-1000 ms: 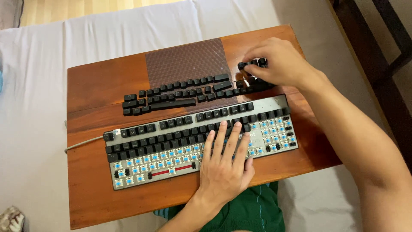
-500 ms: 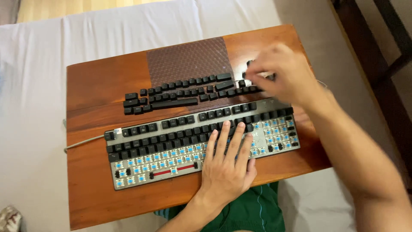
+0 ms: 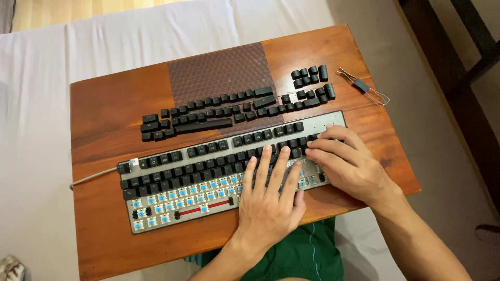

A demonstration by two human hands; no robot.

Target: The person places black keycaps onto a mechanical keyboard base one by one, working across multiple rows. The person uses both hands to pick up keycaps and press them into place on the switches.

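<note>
A grey mechanical keyboard (image 3: 156,211) lies on a wooden lap table (image 3: 114,99). Black keycaps fill its upper rows, while blue switches stand bare along the lower rows and on the right pad. My left hand (image 3: 271,203) lies flat on the keyboard's middle with its fingers spread. My right hand (image 3: 349,166) rests on the right pad, its extended fingertips pressing on the caps at the pad's left edge. Nothing shows in either hand. Loose black keycaps (image 3: 208,112) lie in rows behind the keyboard, with a smaller group (image 3: 310,83) at the right.
A wire keycap puller (image 3: 363,87) lies near the table's right back corner. A dark patterned mat (image 3: 219,70) sits at the back centre. The keyboard cable (image 3: 91,177) runs off the left edge. White bedding (image 3: 41,78) surrounds the table, and dark furniture (image 3: 469,52) stands at the right.
My right hand has left the loose keycaps at the back right and come down onto the keyboard's right pad. The keycap puller is now uncovered. My left hand stayed put.
</note>
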